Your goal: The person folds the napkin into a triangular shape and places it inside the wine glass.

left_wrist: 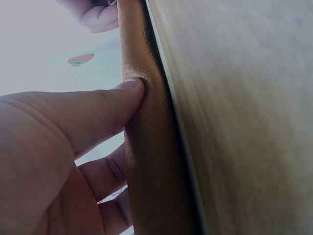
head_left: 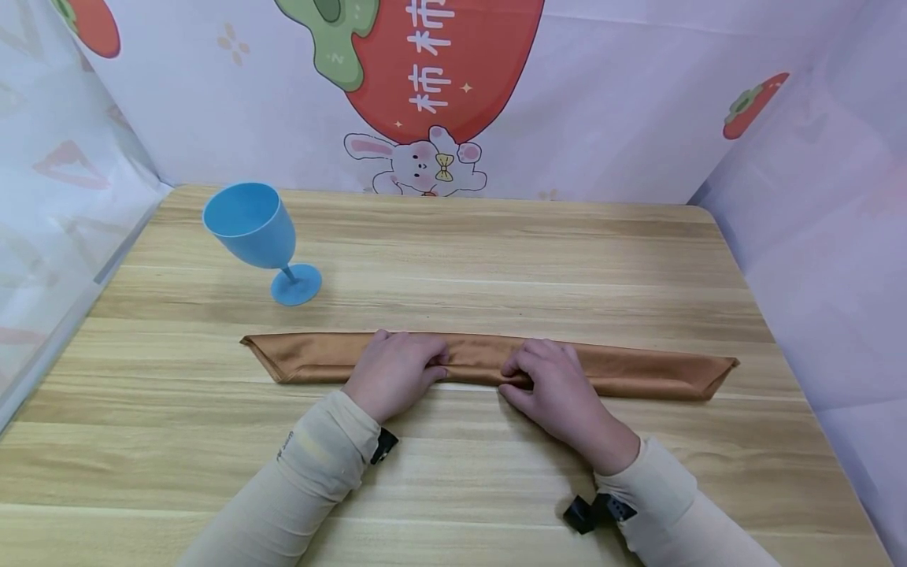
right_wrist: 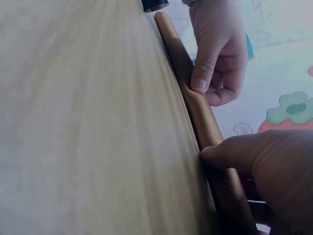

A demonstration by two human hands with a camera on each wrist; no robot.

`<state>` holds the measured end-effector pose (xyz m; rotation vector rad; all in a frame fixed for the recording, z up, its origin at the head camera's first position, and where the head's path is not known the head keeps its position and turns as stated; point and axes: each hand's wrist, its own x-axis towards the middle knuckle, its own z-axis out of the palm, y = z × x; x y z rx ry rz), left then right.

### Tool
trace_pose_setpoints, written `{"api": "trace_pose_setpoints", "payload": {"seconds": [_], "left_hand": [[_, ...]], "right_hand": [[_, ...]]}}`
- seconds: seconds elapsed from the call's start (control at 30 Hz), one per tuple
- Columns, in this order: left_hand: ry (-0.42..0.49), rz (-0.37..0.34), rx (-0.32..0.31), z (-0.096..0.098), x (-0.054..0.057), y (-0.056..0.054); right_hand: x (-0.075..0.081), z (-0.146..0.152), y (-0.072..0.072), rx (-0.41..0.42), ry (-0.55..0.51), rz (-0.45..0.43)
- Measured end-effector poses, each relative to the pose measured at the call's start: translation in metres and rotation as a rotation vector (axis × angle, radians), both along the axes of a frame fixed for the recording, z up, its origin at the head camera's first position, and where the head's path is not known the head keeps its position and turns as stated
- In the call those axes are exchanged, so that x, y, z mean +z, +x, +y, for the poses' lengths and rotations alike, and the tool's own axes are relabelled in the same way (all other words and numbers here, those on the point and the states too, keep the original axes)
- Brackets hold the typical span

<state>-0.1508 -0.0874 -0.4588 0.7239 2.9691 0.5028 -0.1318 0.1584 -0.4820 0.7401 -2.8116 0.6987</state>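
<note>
A brown satin cloth [head_left: 652, 372], folded into a long narrow strip with slanted ends, lies across the table. Left of its middle, my left hand [head_left: 398, 370] pinches the near edge, thumb in front and fingers curled over the top. My right hand [head_left: 553, 386] grips the same edge right of the middle in a like way. In the left wrist view the left thumb [left_wrist: 131, 93] presses into the rolled near edge of the cloth [left_wrist: 156, 161]. The right wrist view has both thumbs against the roll, the right hand [right_wrist: 274, 171] nearer the camera. Fingers behind the cloth are partly hidden.
A blue plastic goblet [head_left: 258, 236] stands upright at the back left, beyond the cloth's left end. The wooden table [head_left: 496, 252] meets a printed backdrop [head_left: 609, 102] at the back and sides. Small black wrist cameras [head_left: 581, 513] sit at the cuffs, low over the table.
</note>
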Motion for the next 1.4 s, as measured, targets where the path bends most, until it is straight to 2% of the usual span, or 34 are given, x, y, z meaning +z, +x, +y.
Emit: {"api": "trace_pose_setpoints", "payload": {"seconds": [0.2,0.6,0.77,1.03,1.4], "left_hand": [[0.006,-0.001,0.001,-0.0003,0.0002,0.0000],[0.023,0.041,-0.045,-0.0027,-0.0044,0.0011],[0.002,0.017,-0.058,-0.0033,-0.0041,0.0019],[0.018,0.004,-0.081,-0.0032,-0.0063,0.0010],[0.009,0.001,-0.064,-0.0020,-0.0048,0.0015]], "right_hand": [[0.0005,0.0002,-0.0002,0.012,0.001,0.021],[0.0000,0.0022,-0.0001,0.012,0.002,0.008],[-0.0022,0.0035,0.0000,0.014,-0.011,0.017],[-0.0030,0.0065,-0.0011,0.008,-0.062,-0.029],[-0.0030,0.0085,-0.0027,0.010,-0.086,-0.050]]}}
